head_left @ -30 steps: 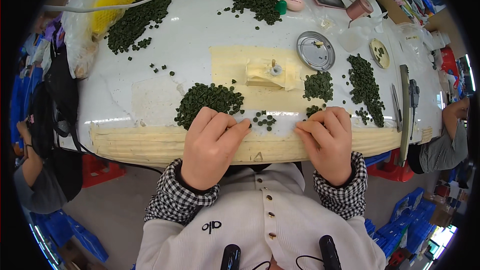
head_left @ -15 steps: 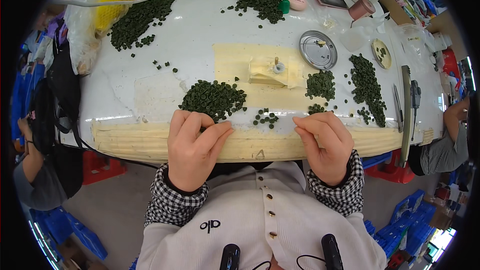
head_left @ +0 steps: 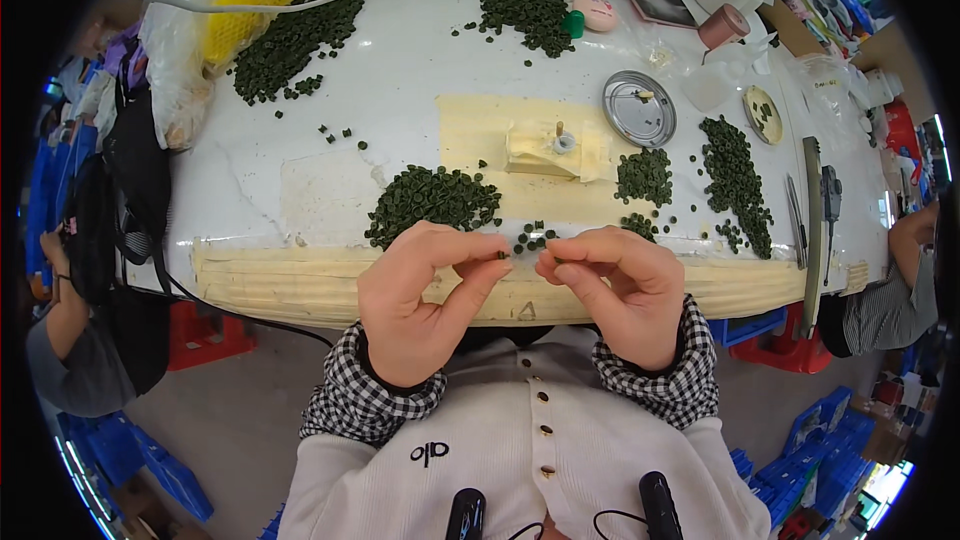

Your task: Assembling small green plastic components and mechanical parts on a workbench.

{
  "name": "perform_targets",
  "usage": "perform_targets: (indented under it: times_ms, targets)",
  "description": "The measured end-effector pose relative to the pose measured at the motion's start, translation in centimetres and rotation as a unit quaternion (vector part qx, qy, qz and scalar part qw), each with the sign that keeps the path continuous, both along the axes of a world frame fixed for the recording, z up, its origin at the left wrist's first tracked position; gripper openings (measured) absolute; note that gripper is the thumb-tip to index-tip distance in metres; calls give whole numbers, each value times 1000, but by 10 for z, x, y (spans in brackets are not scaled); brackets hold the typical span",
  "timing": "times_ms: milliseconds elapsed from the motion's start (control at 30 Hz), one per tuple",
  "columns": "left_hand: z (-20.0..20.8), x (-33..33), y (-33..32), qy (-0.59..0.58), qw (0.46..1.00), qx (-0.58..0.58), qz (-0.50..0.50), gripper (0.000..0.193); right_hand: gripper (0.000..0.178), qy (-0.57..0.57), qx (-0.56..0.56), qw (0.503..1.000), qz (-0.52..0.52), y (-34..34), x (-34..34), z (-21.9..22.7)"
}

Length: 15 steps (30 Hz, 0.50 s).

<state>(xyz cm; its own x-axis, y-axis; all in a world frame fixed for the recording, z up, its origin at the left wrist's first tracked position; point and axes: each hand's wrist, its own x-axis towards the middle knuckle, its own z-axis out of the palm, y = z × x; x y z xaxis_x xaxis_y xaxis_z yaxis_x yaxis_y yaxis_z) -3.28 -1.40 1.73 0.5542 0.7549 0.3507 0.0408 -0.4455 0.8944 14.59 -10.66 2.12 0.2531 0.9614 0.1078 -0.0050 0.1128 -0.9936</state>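
Observation:
My left hand (head_left: 420,295) pinches a small dark green round piece (head_left: 502,255) between thumb and forefinger, above the table's front edge. Close by on the right, my right hand (head_left: 625,290) is closed in a pinch too; whatever its fingertips hold is too small to make out. The fingertips of both hands face each other with a narrow gap. Just beyond them lie several loose green pieces (head_left: 530,238). A larger heap of green cap-like pieces (head_left: 430,205) sits past my left hand, and a smaller pile (head_left: 643,176) lies beyond my right.
A tape-covered block with an upright peg (head_left: 560,145) stands mid-table. Around it are a round metal lid (head_left: 639,110), a long green pile (head_left: 735,180), tweezers (head_left: 796,220) and a pale dish (head_left: 763,116). Further green heaps (head_left: 300,40) and a plastic bag (head_left: 175,70) lie far left.
Both hands have come toward each other, the left moving right and the right moving left. The green piece now shows at my left fingertips.

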Motion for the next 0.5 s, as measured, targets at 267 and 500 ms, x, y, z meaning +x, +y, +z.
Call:
perform_targets:
  times_ms: [267, 500]
  targets:
    - [-10, 22, 7, -162, 933, -312, -83, 16, 23, 180, -8, 982, 50, 12, 11, -5]
    - [-11, 23, 10, -210, 917, -317, -123, 18, 24, 209, -22, 975, 64, 15, 13, -9]
